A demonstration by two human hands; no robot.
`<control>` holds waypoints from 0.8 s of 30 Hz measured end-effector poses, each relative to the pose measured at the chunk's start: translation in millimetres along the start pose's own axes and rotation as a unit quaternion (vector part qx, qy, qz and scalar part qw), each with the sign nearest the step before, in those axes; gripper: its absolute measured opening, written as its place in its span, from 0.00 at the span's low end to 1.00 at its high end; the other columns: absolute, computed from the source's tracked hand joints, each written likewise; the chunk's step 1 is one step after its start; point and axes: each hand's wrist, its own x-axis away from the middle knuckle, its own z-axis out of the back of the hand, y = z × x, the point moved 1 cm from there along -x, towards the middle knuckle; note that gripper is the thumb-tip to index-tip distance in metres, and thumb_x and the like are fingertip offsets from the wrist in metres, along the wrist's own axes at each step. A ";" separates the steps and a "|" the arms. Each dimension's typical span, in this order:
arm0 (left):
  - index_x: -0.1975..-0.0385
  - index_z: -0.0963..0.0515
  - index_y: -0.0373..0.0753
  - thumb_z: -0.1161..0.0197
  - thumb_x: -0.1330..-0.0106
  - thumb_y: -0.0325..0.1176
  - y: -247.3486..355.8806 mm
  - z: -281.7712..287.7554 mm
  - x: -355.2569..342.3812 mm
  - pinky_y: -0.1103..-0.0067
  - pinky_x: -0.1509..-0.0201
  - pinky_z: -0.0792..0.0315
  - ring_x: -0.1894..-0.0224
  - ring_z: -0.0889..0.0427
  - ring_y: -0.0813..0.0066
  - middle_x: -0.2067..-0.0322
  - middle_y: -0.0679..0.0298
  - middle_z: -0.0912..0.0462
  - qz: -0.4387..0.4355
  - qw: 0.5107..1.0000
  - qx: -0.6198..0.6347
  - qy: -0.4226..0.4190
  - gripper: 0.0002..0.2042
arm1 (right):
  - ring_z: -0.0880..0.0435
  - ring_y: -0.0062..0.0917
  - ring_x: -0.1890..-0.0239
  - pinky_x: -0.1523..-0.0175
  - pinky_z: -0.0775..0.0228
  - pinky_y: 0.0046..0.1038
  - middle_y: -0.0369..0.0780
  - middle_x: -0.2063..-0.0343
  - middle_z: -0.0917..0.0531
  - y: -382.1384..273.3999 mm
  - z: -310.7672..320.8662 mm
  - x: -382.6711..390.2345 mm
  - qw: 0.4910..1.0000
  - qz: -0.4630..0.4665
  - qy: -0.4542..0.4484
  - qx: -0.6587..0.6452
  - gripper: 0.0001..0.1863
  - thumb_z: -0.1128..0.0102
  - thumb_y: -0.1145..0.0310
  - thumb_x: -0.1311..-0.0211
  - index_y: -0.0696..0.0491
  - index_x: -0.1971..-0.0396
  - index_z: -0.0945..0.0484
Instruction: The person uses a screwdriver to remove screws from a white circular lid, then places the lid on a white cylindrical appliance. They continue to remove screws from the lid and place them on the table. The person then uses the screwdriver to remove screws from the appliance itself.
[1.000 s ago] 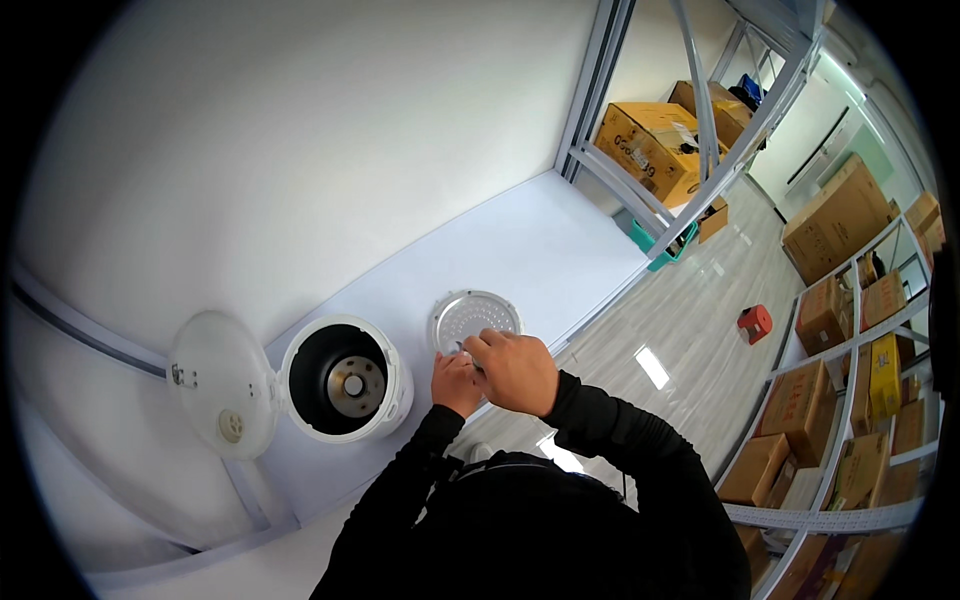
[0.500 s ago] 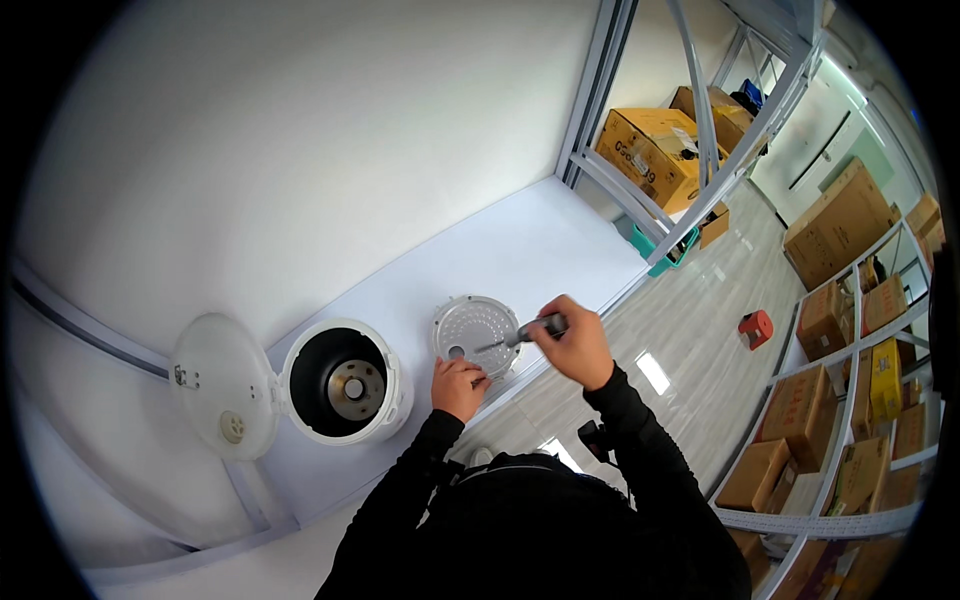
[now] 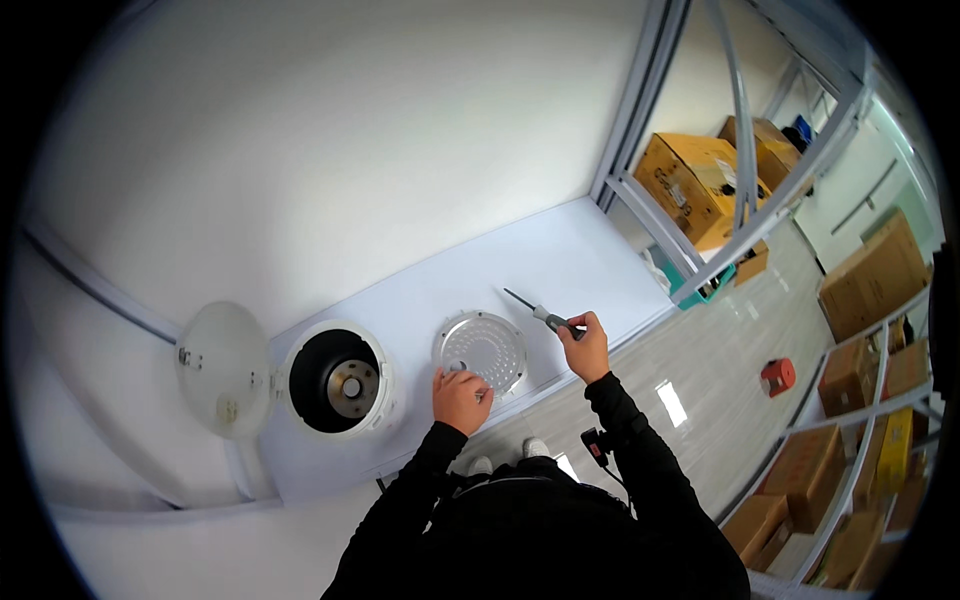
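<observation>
The right hand [image 3: 586,350] closes round the grey handle of a screwdriver [image 3: 551,319] whose long axis slants away and leftward, its tip past the perforated metal disc's [image 3: 492,345] far right edge — apart from it in this view. The disc lies flat on the bench [image 3: 560,250], directly left of the right hand. Nearer to it is the left hand [image 3: 462,400], fingers curled over its near-left edge — whether they pinch anything, I cannot tell.
</observation>
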 end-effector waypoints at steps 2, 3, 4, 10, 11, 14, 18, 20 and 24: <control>0.72 0.14 0.48 0.28 0.42 0.38 5.8 -1.6 -1.5 0.55 0.27 0.40 0.50 0.18 0.63 0.63 0.71 0.14 0.025 1.000 0.000 0.018 0.04 | 0.15 0.40 0.66 0.59 0.24 0.37 0.48 0.69 0.15 14.9 -9.0 -10.9 1.000 0.016 -0.003 -0.010 0.14 0.28 0.69 0.42 0.58 0.63 0.24; 0.71 0.14 0.48 0.28 0.42 0.37 8.5 -1.8 -2.9 0.54 0.27 0.39 0.51 0.18 0.63 0.63 0.71 0.14 0.038 0.999 -0.003 0.028 0.04 | 0.15 0.40 0.66 0.59 0.24 0.37 0.48 0.69 0.16 24.3 -14.0 -17.4 1.000 0.024 -0.005 -0.012 0.14 0.28 0.70 0.41 0.58 0.63 0.24; 0.71 0.14 0.48 0.28 0.42 0.37 10.4 -1.8 -3.2 0.54 0.28 0.39 0.51 0.18 0.62 0.63 0.71 0.15 0.051 0.998 -0.007 0.041 0.04 | 0.15 0.40 0.65 0.58 0.24 0.37 0.48 0.68 0.16 27.9 -17.2 -23.2 0.999 0.032 -0.009 -0.015 0.14 0.28 0.70 0.41 0.58 0.63 0.24; 0.63 0.15 0.44 0.28 0.44 0.35 13.3 -13.2 7.9 0.58 0.36 0.31 0.47 0.21 0.54 0.53 0.61 0.18 0.160 0.978 -0.017 0.132 0.10 | 0.15 0.38 0.61 0.55 0.23 0.37 0.46 0.63 0.17 61.3 -37.2 -51.1 0.993 0.107 -0.052 0.015 0.14 0.29 0.71 0.42 0.57 0.60 0.24; 0.59 0.16 0.42 0.27 0.45 0.35 16.5 -14.2 9.7 0.58 0.37 0.30 0.48 0.21 0.53 0.52 0.57 0.20 0.174 0.973 -0.036 0.149 0.13 | 0.15 0.39 0.60 0.54 0.22 0.37 0.46 0.62 0.17 65.9 -39.9 -53.6 0.991 0.120 -0.062 0.017 0.15 0.29 0.71 0.43 0.57 0.59 0.24; 0.49 0.22 0.39 0.25 0.46 0.34 25.9 -18.7 17.7 0.59 0.41 0.28 0.50 0.21 0.49 0.48 0.50 0.24 0.224 0.952 -0.087 0.189 0.23 | 0.16 0.41 0.56 0.52 0.22 0.39 0.46 0.58 0.19 59.7 -40.5 -56.2 0.971 0.134 -0.172 0.097 0.19 0.27 0.70 0.45 0.56 0.55 0.24; 0.38 0.32 0.39 0.27 0.42 0.38 21.4 -41.8 28.8 0.58 0.45 0.25 0.47 0.21 0.50 0.45 0.51 0.27 0.318 0.929 -0.044 0.187 0.33 | 0.17 0.44 0.53 0.51 0.22 0.44 0.46 0.53 0.21 38.8 -34.7 -59.9 0.939 0.168 -0.234 0.187 0.25 0.27 0.69 0.47 0.53 0.50 0.25; 0.35 0.35 0.40 0.28 0.40 0.40 20.7 -50.9 32.8 0.58 0.47 0.24 0.47 0.20 0.50 0.44 0.52 0.27 0.360 0.916 0.001 0.177 0.35 | 0.18 0.46 0.52 0.51 0.22 0.46 0.46 0.52 0.22 34.9 -34.9 -58.4 0.920 0.208 -0.233 0.238 0.27 0.27 0.68 0.47 0.51 0.47 0.26; 0.34 0.36 0.39 0.29 0.38 0.43 18.7 -55.5 34.1 0.59 0.47 0.23 0.48 0.19 0.50 0.44 0.51 0.27 0.411 0.896 0.026 0.166 0.35 | 0.19 0.47 0.50 0.52 0.21 0.47 0.47 0.51 0.22 17.0 -36.6 -56.5 0.891 0.353 -0.185 0.218 0.28 0.28 0.68 0.46 0.53 0.45 0.26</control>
